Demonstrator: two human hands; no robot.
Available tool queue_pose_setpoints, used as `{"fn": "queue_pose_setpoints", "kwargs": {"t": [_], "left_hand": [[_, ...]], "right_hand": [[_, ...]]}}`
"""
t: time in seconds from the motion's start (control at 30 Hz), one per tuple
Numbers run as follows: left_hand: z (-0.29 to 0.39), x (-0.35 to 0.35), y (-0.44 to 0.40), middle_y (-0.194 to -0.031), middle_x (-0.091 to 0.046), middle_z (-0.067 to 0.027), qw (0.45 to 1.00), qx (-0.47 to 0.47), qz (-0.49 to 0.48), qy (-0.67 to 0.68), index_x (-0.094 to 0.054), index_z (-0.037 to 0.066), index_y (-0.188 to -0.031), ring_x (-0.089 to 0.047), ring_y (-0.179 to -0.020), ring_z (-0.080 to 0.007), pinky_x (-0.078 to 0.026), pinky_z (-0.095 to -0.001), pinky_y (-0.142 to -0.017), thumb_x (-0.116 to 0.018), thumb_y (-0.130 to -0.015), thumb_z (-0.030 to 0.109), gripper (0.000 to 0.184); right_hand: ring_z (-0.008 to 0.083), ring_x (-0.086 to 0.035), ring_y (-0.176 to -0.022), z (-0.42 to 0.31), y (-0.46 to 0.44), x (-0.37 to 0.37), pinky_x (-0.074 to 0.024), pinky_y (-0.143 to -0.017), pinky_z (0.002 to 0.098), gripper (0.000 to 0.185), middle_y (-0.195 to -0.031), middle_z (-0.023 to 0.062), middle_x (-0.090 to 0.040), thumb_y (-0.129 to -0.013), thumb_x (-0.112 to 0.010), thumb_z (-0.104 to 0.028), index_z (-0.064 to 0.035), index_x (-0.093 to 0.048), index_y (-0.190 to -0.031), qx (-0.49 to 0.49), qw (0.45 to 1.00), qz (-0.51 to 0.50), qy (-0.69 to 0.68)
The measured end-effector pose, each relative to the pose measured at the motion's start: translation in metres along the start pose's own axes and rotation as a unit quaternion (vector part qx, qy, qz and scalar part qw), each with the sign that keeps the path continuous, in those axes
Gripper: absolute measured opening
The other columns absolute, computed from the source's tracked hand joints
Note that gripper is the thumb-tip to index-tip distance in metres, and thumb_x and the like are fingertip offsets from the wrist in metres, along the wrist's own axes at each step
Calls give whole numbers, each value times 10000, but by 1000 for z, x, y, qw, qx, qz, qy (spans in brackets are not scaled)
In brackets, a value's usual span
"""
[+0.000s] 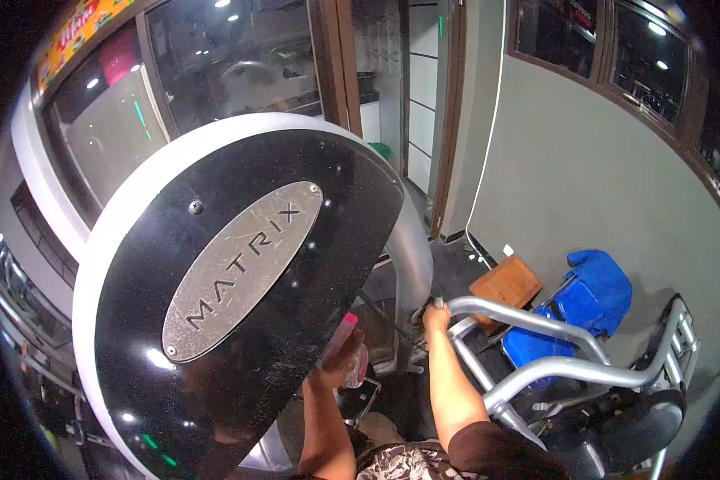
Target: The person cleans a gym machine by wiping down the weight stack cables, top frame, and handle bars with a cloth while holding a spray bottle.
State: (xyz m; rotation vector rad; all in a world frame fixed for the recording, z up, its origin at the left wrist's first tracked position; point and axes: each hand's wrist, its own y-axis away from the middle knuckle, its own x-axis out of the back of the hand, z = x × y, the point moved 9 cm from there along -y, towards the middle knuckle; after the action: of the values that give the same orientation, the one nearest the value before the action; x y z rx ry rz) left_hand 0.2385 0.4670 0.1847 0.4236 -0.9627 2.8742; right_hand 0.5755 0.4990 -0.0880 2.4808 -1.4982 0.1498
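My left hand [338, 366] is closed around a clear spray bottle [359, 370] with pink parts, beside the lower right edge of a large black machine cover [336, 216]. A silver oval plate [244, 272] lettered MATRIX is fixed to that cover, which has a white rim. My right hand [437, 317] reaches forward, its fingers closed by the curved silver tube [414, 256] and the near end of a bent silver frame bar [528, 318]. A small pale bit shows at its fingertips; what it holds is mostly hidden.
On the right stand a blue chair [588, 296] with blue cloth over it, a brown wooden box-like piece [506, 282] and a black padded machine seat [640, 432]. A grey wall [584, 168] with a white cable runs behind them. Glass doors [236, 64] are ahead.
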Motion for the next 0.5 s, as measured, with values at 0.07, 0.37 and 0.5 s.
{"fn": "queue_pose_setpoints", "kwargs": {"t": [0.07, 0.37, 0.5], "left_hand": [[10, 3, -1, -904, -697, -88, 992, -94, 9, -81, -726, 79, -1028, -691, -769, -228, -557, -337, -639, -795, -795, 35, 247], [-7, -11, 12, -936, -704, -66, 986, 141, -29, 84, -720, 84, -1063, -670, -788, -182, -545, -314, -702, -779, -852, 82, 219], [-8, -18, 16, -981, -690, -72, 987, 138, -81, -27, -714, 94, -1084, -660, -804, -173, -536, -304, -725, -780, -853, 86, 241]], "right_hand": [[300, -694, -947, -43, 9, 10, -513, -844, 423, 248, -1030, 192, -728, -927, -620, -164, 44, -660, -1055, 9, 999, 11, 38], [210, -626, -979, -177, 83, 32, -491, -899, 352, 190, -992, 116, -656, -998, -612, -145, 20, -583, -1087, 304, 946, 3, -113], [213, -620, -949, -110, 55, 15, -492, -884, 354, 180, -1012, 117, -637, -1021, -584, -172, -7, -569, -1092, 248, 952, 5, -179]]}}
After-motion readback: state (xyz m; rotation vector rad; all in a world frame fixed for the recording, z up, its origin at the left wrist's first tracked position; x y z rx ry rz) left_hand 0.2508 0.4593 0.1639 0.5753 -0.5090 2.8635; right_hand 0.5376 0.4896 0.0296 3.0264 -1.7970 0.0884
